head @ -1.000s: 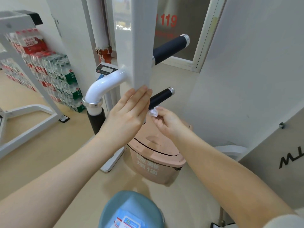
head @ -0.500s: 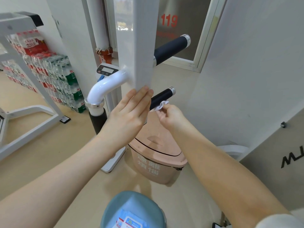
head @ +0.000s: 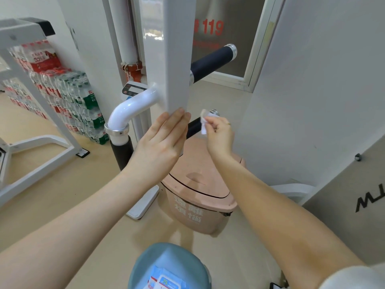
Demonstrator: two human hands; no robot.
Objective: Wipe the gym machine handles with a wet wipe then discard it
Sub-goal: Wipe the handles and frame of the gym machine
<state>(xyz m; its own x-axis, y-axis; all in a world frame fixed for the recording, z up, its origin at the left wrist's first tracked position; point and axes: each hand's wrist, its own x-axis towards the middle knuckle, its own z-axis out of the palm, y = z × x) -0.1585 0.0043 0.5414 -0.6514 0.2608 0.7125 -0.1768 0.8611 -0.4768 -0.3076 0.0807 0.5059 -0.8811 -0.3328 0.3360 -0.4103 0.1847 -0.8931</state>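
We stand at a white post (head: 169,59) of a gym machine, in a pale room with a beige floor (head: 52,184). Our left hand (head: 160,142) lies flat and spread, fingertips pressed to the post's lower end. Our right hand (head: 218,134) pinches a crumpled white wipe (head: 204,122) between thumb and fingers, the wipe touching the lower handle (head: 194,127) near its chrome cap. A second black handle (head: 212,61) juts out higher up to the right, and a third (head: 121,152) hangs below a white elbow pipe (head: 129,109) on the left. Beneath the hands sits a pink bin (head: 200,197) with its lid closed. A blue stool (head: 166,265) carrying a wipes pack (head: 164,281) shows at the bottom edge. Shrink-wrapped water bottles (head: 68,94) are stacked against the left wall behind a white frame (head: 31,113). A window (head: 227,34) bears red numerals 119, and a grey wall (head: 312,80) fills the right.
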